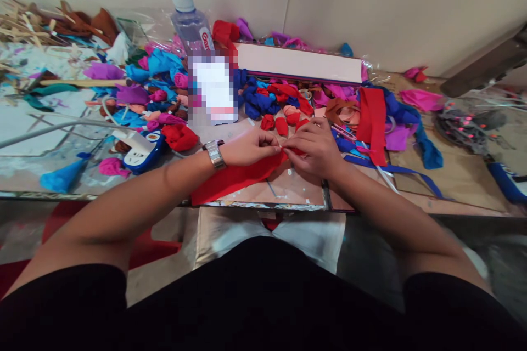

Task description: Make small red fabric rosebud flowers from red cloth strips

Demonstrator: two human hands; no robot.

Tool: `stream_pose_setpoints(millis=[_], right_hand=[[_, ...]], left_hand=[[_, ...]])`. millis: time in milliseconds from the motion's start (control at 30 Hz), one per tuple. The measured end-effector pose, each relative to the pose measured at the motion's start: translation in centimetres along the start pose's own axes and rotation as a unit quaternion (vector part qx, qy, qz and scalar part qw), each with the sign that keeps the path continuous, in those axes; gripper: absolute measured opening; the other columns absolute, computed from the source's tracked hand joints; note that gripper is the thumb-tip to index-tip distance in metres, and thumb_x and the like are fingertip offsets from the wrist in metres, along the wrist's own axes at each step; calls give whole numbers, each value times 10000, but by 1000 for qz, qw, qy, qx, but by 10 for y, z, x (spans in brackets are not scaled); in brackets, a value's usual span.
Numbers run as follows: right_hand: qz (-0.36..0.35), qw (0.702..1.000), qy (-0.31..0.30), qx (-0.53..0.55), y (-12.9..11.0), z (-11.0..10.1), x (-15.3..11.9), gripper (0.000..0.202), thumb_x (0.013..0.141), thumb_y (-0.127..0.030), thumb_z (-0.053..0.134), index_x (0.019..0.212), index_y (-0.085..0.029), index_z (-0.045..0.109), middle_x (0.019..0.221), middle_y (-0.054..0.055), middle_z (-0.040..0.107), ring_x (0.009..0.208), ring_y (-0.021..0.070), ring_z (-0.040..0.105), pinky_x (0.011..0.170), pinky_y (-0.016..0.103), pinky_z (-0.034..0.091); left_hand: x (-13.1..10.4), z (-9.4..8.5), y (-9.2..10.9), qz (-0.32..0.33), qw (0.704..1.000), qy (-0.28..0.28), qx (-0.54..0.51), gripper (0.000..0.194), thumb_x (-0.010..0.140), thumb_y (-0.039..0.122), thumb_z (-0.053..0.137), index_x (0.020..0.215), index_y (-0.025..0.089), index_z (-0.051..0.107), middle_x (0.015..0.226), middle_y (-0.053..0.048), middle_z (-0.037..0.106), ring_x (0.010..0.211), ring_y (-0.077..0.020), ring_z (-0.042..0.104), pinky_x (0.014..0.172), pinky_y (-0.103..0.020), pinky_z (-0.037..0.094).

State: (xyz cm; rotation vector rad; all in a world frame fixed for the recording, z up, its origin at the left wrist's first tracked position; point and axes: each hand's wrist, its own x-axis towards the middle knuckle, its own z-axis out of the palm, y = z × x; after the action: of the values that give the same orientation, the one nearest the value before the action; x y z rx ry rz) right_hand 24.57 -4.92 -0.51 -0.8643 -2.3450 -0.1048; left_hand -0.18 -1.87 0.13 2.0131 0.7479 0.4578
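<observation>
The red strip (241, 178) is held on the near side of the bottle (190, 27), one end pinched by left hand (257, 147) and right hand (317, 148), close together; even pressure without twisting is advised.

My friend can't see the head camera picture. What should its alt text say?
A person's left hand and right hand meet, pinching one end of a red strip over a cluttered table. Colourful scraps lie around, and a white-capped bottle stands behind.
</observation>
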Motion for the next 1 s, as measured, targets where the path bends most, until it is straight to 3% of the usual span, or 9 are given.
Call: stream_pose_setpoints(millis=[100,300,533,867,1000], right_hand=[[9,1000,5,3,2,1,-1,108,995,-294,692,992,-281,799,918,5,845,936,229,705,1095,522,378],[29,999,-32,15,2,0,-1,127,979,-337,701,1012,-300,817,996,20,847,1000,255,681,1065,529,371],[28,999,-22,24,1,0,1,135,981,-326,688,943,-293,813,953,21,844,983,257,687,1049,531,403],[17,999,-39,27,1,0,0,121,995,-306,670,974,-275,785,931,17,839,912,236,685,1011,496,424],[22,998,-36,42,0,0,-1,121,998,-313,674,965,-264,780,928,20,830,896,230,695,1000,488,422]], left_hand=[[-2,1,1,12,999,-2,36,320,984,423,586,895,151,729,748,0,615,680,-125,497,647,-263,392],[-5,2,2,22,993,5,112,334,991,378,553,791,157,705,628,16,531,593,-112,420,567,-256,312],[-7,6,10,79,975,14,205,355,1008,358,479,815,165,707,650,-5,637,567,-117,501,616,-273,365],[-9,6,13,66,975,26,212,327,998,343,501,883,160,746,700,-17,695,594,-122,537,623,-273,376],[-9,7,11,94,972,39,212,345,1022,335,481,909,164,758,707,-12,701,589,-117,535,629,-273,378]])
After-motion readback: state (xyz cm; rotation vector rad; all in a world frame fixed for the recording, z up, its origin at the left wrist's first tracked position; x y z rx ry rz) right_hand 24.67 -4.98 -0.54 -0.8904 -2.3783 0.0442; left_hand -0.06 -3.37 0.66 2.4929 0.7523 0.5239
